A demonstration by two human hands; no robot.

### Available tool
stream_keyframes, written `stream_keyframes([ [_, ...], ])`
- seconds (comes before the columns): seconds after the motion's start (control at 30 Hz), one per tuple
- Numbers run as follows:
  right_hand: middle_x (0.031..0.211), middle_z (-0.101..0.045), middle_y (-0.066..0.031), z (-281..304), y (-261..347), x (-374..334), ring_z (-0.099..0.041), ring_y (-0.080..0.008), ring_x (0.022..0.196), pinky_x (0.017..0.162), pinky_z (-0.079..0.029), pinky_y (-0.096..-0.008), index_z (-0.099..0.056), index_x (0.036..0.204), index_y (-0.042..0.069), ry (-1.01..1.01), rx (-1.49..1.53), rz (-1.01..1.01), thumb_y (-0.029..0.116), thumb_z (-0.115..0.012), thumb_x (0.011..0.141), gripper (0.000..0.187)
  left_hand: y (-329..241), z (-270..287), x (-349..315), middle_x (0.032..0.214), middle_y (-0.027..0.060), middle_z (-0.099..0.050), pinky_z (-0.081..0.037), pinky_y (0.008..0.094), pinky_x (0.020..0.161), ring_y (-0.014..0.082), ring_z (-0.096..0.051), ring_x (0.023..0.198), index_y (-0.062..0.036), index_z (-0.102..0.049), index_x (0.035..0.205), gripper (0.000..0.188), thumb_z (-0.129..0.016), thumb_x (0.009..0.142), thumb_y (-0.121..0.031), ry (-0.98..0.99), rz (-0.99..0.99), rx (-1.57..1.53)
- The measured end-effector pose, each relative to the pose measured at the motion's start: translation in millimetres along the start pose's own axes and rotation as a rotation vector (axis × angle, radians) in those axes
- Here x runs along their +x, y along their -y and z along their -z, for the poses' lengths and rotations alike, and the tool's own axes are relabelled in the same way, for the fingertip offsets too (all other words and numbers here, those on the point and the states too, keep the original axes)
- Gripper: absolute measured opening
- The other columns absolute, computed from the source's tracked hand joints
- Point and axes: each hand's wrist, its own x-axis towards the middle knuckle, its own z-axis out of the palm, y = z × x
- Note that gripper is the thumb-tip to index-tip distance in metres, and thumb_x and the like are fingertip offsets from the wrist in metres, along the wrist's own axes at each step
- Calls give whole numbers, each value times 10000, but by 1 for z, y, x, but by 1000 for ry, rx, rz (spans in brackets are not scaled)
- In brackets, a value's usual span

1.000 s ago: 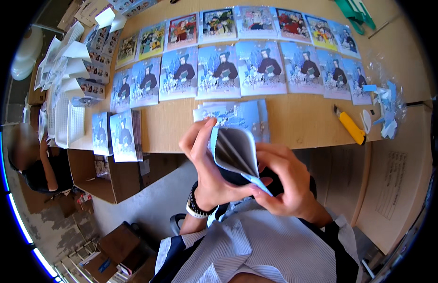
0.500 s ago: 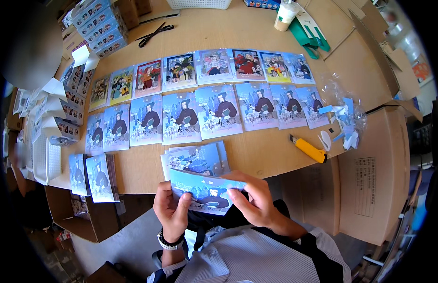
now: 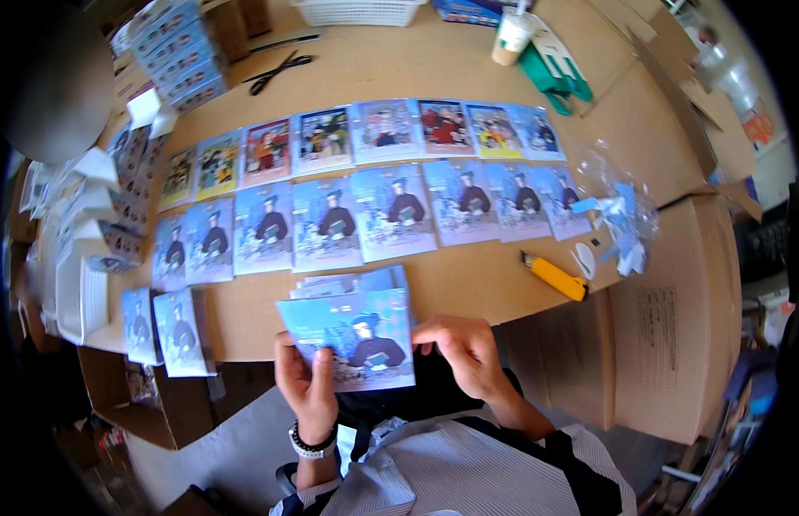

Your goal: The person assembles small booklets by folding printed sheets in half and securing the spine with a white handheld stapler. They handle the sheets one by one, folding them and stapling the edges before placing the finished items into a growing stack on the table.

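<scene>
A flat, square blue printed packet (image 3: 352, 340), bearing a dark-clothed figure, is tilted up in front of my chest. My left hand (image 3: 307, 378) grips its lower left side, with the thumb on the front and the fingers behind. At its right edge is my right hand (image 3: 460, 353), fingers curled in and the index fingertip close to the edge. Whether it touches the packet, or what lies between its fingertips, is hidden. Just behind the held packet, more blue packets (image 3: 387, 279) lie in a loose pile, partly covered.
Two rows of printed packets (image 3: 395, 211) span the table (image 3: 399, 56). Small stacks (image 3: 183, 334) stand at the front left. A yellow box cutter (image 3: 554, 275) lies near the right edge beside plastic scraps (image 3: 623, 228). Scissors (image 3: 279, 73), a drink cup (image 3: 511, 39) and boxes (image 3: 180, 56) sit farther back.
The held packet has turned more upright, its front now facing me. My right hand has let go of its front and drawn its fingers in at the right edge. My left hand keeps its grip.
</scene>
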Motion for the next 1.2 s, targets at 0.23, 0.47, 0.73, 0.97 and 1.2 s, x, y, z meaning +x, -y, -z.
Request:
stream_keyframes([
  [0.23, 951, -723, -138, -6, 4, -8, -687, -188, 796, 709, -520, -291, -657, 1147, -37, 85, 103, -66, 165, -600, 982, 267, -2, 8, -4, 991, 27, -604, -435, 215, 814, 57, -540, 889, -1, -488, 1112, 189, -604, 964, 0, 53, -19, -84],
  [0.47, 795, -696, -128, -23, 7, 1, -672, -195, 668, 613, -498, -278, -659, 947, -38, 47, -203, -16, 71, -720, 895, 135, -1, 15, -6, 1001, 30, -606, -433, 204, 810, 47, -535, 895, 9, -482, 1125, 195, -605, 975, -3, 24, -18, -58],
  [0.73, 749, -671, -107, -30, 6, -4, -664, -182, 657, 615, -486, -270, -664, 917, -34, -14, -190, -84, 27, -725, 871, 98, 4, 23, -8, 957, 107, -674, -480, 242, 772, 106, -613, 873, 52, -506, 1155, 251, -636, 952, -19, 36, -64, 144],
  [0.97, 730, -658, -108, -39, 18, 5, -647, -222, 620, 575, -466, -290, -669, 883, -10, 11, -324, 44, 2, -739, 820, 95, 3, 29, -6, 994, 152, -659, -494, 297, 788, 183, -633, 877, 59, -513, 1217, 341, -671, 933, -44, -31, -147, 307],
  [1.2, 785, -699, -122, -56, 27, 17, -663, -250, 630, 557, -490, -311, -711, 931, 7, 45, -427, 241, -65, -725, 778, 170, -7, 34, -2, 1391, 189, -453, -369, 437, 1104, 266, -521, 1252, 25, -118, 1565, 927, -736, 891, -130, 70, -94, 315],
])
